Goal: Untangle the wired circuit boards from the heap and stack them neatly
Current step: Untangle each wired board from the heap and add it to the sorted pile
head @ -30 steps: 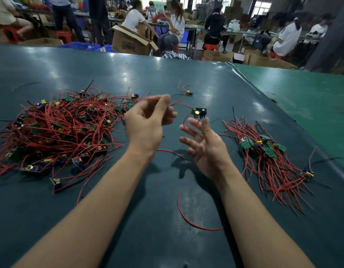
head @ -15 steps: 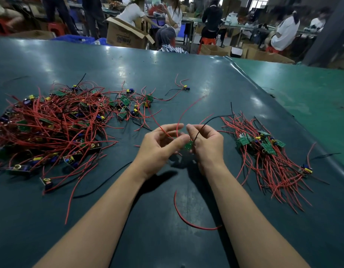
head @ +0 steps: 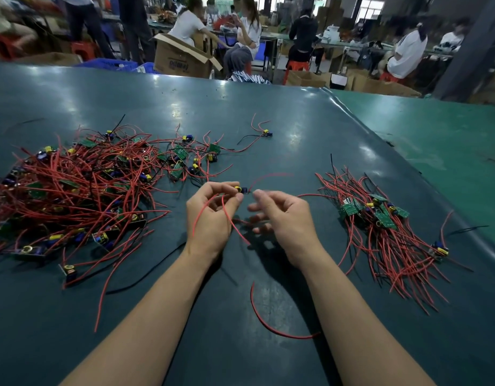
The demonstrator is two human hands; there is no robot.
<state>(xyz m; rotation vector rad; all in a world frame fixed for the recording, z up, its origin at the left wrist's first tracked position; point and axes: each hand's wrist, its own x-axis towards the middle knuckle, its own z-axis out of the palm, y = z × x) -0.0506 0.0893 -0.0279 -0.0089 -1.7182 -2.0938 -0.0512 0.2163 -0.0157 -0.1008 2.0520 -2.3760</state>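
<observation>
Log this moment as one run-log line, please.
left hand: pinches wired board | right hand: blurred, grip unclear | tangled heap: left | sorted stack: right

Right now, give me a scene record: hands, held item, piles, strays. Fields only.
left hand: pinches a wired board, red wires trailing over the palm
right hand: blurred, fingers loosely curled, holds nothing visible
tangled heap: left of the hands
sorted stack: right of the hands, wires fanned toward the person
stray red wire: on the table between the forearms
</observation>
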